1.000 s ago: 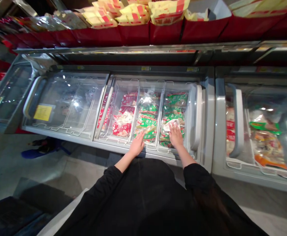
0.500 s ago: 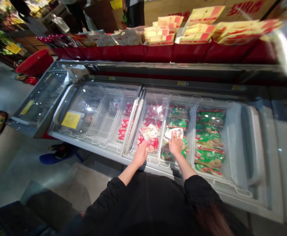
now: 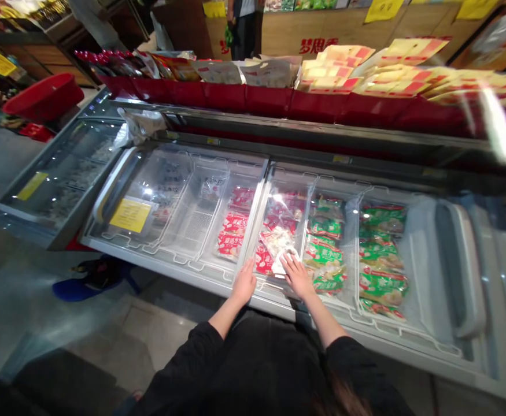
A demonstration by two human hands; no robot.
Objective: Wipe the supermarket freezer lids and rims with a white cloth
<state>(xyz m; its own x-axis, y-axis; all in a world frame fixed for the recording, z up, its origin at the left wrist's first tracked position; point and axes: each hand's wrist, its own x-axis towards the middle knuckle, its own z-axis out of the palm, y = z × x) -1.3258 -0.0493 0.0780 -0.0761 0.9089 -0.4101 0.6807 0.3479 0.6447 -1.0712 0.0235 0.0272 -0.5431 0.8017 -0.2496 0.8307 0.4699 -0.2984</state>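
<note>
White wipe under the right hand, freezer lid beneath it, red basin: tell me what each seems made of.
White wipe: soft, matte fabric or perhaps paper; it looks creased and limp.
Freezer lid: clear, glossy glass or rigid plastic; light glints on it and green dumpling packs show through.
Red basin: likely plastic, semi-gloss, from its even colour and smooth sides.

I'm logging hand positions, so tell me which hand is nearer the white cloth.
Right. The right hand lies on the white cloth; the left hand is apart from it, off to its left, at the front edge of the freezer.
</note>
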